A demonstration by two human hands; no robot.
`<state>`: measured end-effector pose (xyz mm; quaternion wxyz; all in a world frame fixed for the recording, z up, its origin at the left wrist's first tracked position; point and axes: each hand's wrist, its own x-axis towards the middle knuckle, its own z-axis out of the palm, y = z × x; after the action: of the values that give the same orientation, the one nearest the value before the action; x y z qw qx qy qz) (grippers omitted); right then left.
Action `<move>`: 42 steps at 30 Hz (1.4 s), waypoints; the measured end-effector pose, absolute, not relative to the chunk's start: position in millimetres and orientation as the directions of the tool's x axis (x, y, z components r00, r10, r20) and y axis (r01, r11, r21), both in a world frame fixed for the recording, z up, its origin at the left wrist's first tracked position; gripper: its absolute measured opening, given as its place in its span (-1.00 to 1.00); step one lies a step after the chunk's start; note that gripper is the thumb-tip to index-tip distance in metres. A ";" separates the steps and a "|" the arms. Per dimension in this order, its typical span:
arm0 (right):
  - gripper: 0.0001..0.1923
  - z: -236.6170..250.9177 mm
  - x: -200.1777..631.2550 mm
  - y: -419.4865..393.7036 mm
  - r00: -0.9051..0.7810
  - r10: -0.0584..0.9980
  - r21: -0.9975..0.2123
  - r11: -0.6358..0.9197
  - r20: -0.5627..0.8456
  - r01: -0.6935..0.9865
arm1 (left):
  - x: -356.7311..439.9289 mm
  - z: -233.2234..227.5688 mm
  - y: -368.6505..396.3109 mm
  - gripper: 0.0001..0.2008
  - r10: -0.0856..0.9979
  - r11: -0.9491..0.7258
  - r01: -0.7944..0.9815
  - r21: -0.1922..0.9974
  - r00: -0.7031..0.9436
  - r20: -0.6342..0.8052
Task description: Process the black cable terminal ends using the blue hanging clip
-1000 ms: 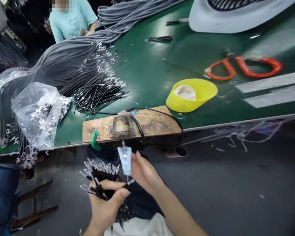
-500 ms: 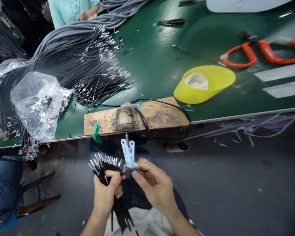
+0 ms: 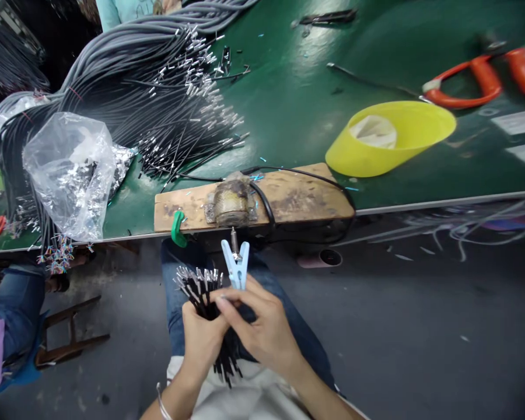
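My left hand (image 3: 205,339) is closed around a bundle of thin black cables (image 3: 203,294) with silvery tips fanned upward; their other ends stick out below the fist. Over the bundle's right side, my right hand (image 3: 265,329) has thumb and forefinger brought together against the cables. What that pinch holds, if anything, is hidden. Just above my right knuckles a light blue clothespin (image 3: 236,265) hangs at the metal shaft (image 3: 234,236) of a small, grimy motor (image 3: 231,201). The motor sits on a wooden board (image 3: 301,201) at the table's edge.
A green clamp (image 3: 178,228) grips the board's left part. Grey cables (image 3: 126,58) with silver-tipped wires and a clear plastic bag (image 3: 70,175) lie on the green table (image 3: 289,116). Rightward are a yellow container (image 3: 359,160) and red-handled scissors (image 3: 485,81). A stool (image 3: 72,332) stands lower left.
My right hand has moved left from beneath the clothespin to the cable bundle. A silvery piece at its fingertips no longer shows. The whole view has shifted slightly.
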<state>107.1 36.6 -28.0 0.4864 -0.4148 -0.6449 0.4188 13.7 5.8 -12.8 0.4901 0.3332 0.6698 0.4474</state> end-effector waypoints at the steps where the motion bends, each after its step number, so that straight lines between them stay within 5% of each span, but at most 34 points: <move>1: -0.81 -30.9 108.3 37.1 -0.106 0.959 -0.955 0.275 0.264 0.110 | 12.9 -13.5 5.7 -0.91 0.880 0.382 0.020 0.924 -0.312 -0.358; 4: -0.81 -37.9 112.3 40.8 0.020 0.985 -0.985 0.170 0.170 -0.011 | 10.6 -15.8 3.7 -0.91 0.858 0.370 0.076 0.926 -0.411 -0.309; 8: -0.84 -37.2 117.9 48.5 -0.182 0.976 -0.988 0.101 0.121 -0.117 | 10.4 -17.7 0.3 -0.87 0.863 0.350 0.084 0.933 -0.416 -0.287; 11: -0.79 -31.4 118.6 49.6 -0.199 0.951 -0.971 0.238 0.239 -0.027 | 11.0 -20.3 -1.1 -0.83 0.865 0.364 0.013 0.931 -0.376 -0.333; 17: -0.76 -29.0 107.6 39.8 0.048 0.870 -0.860 0.474 0.490 0.189 | 12.5 -31.5 -2.1 -0.61 0.845 0.413 -0.118 0.903 -0.320 -0.429; 25: -0.76 -41.0 117.1 47.5 -0.183 0.981 -0.945 0.001 0.064 -0.326 | 11.7 -23.5 -0.3 -0.57 0.862 0.401 -0.205 0.893 -0.246 -0.443; 29: -0.86 -35.2 119.2 48.5 -0.238 0.964 -0.948 0.035 0.115 -0.315 | 10.8 -18.9 -0.3 -0.57 0.863 0.405 -0.211 0.890 -0.235 -0.448; 36: -0.88 -32.0 113.0 36.5 -0.004 0.976 -0.959 0.213 0.218 -0.189 | 13.5 -19.1 -2.9 -0.62 0.870 0.390 -0.201 0.899 -0.238 -0.431; 38: -0.88 -33.1 114.8 38.4 -0.098 0.982 -0.949 0.124 0.159 -0.291 | 11.1 -18.9 -2.9 -0.64 0.881 0.371 -0.193 0.908 -0.237 -0.411; 42: -0.75 -34.7 119.4 47.6 -0.513 0.848 -0.691 -0.450 -0.132 -0.566 | 5.6 -16.4 1.3 -0.75 0.909 0.301 -0.141 0.943 -0.257 -0.328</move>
<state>119.4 47.6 -34.7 0.4327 -0.2376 -0.2967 0.8175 5.6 1.3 -16.4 0.5231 0.3127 0.6139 0.5017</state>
